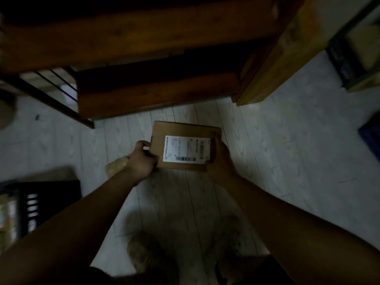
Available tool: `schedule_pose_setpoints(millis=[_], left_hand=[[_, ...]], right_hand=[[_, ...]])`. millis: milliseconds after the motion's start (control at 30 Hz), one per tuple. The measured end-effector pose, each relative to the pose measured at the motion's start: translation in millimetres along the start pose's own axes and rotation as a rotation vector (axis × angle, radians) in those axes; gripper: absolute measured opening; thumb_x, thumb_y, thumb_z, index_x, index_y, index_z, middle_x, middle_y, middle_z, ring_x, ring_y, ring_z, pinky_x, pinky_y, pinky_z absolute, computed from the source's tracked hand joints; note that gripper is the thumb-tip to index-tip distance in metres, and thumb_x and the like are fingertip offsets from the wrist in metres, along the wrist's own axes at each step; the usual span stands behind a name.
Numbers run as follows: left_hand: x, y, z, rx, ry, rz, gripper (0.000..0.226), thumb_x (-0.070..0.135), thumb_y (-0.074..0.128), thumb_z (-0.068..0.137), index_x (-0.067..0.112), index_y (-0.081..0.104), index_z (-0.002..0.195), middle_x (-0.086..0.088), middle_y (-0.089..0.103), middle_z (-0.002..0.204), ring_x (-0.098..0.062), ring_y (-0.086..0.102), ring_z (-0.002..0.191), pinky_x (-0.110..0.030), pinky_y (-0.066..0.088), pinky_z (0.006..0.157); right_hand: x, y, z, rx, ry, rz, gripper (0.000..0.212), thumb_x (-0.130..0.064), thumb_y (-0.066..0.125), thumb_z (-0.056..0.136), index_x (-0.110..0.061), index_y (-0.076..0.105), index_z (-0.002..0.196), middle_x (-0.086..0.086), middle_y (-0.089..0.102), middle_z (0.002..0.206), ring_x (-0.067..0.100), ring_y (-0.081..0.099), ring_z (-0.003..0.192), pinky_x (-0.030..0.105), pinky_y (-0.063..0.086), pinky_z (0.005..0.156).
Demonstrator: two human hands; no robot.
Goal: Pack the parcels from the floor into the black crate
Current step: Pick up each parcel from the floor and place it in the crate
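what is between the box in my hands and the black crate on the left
Head view: the left hand gripping the box, a pale wrapped bundle on the floor beside its wrist, then bare floor up to the black crate.

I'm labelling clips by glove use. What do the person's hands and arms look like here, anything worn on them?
Both are bare. The left hand and right hand wear no gloves, and no sleeve shows on either arm up to the frame edge. No watch, band or ring shows, though the dim light could hide a small one.
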State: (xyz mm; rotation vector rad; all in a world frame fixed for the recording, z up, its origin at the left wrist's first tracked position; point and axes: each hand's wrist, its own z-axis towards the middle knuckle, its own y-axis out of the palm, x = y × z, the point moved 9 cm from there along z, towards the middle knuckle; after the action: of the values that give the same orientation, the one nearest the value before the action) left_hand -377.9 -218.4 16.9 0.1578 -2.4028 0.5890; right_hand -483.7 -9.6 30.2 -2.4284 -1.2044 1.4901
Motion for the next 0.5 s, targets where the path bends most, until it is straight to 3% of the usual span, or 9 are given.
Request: schedule_pose_setpoints(millis=[100,200,333,400,500], left_hand=[[49,-51,-89,-0.015,0.01,-0.068,0.045,-0.001,0.057,0.086,0.021,0.033,0.116,-0.006,0.056,0.096,-0.026,0.06,0.084,-0.048,0.053,0.079],[93,-101,-174,-0.002,0.035,-0.09,0.043,0.0,0.058,0.086,0.022,0.036,0.115,-0.007,0.055,0.096,-0.025,0.06,0.082,-0.045,0.054,0.074],[136,-159,-268,0.017,0.086,-0.094,0.042,0.003,0.062,0.085,0.025,0.038,0.112,-0.008,0.057,0.099,-0.028,0.064,0.083,-0.042,0.058,0.068],[154,-182,-307,0.051,0.135,-0.088,0.042,0.004,0.063,0.084,0.024,0.038,0.111,-0.007,0.058,0.096,-0.025,0.064,0.077,-0.039,0.058,0.062],[171,-210,-363,0.157,0.215,-0.092,0.04,0.003,0.063,0.084,0.024,0.039,0.107,-0.008,0.055,0.095,-0.025,0.062,0.074,-0.04,0.057,0.06]], right_hand=[[-84,-37,-70,-0.005,-0.026,-0.018,0.077,0.002,0.055,0.085,-0.027,0.021,0.148,0.008,0.04,0.137,0.017,0.046,0.117,0.032,0.046,0.093],[-156,-67,-141,-0.017,-0.05,-0.031,0.081,0.007,0.052,0.085,-0.028,0.019,0.15,0.007,0.039,0.139,0.018,0.045,0.122,0.032,0.046,0.095],[-237,-97,-223,-0.024,-0.135,-0.014,0.081,0.011,0.049,0.086,-0.029,0.019,0.149,0.003,0.037,0.141,0.018,0.043,0.125,0.008,0.041,0.074],[-270,-108,-254,-0.01,-0.2,-0.015,0.075,0.008,0.048,0.088,-0.032,0.024,0.147,-0.003,0.041,0.136,0.018,0.044,0.125,0.007,0.039,0.073],[-306,-115,-296,0.014,-0.284,-0.072,0.074,0.006,0.046,0.089,-0.031,0.022,0.148,0.003,0.034,0.146,0.023,0.038,0.131,0.021,0.041,0.09]])
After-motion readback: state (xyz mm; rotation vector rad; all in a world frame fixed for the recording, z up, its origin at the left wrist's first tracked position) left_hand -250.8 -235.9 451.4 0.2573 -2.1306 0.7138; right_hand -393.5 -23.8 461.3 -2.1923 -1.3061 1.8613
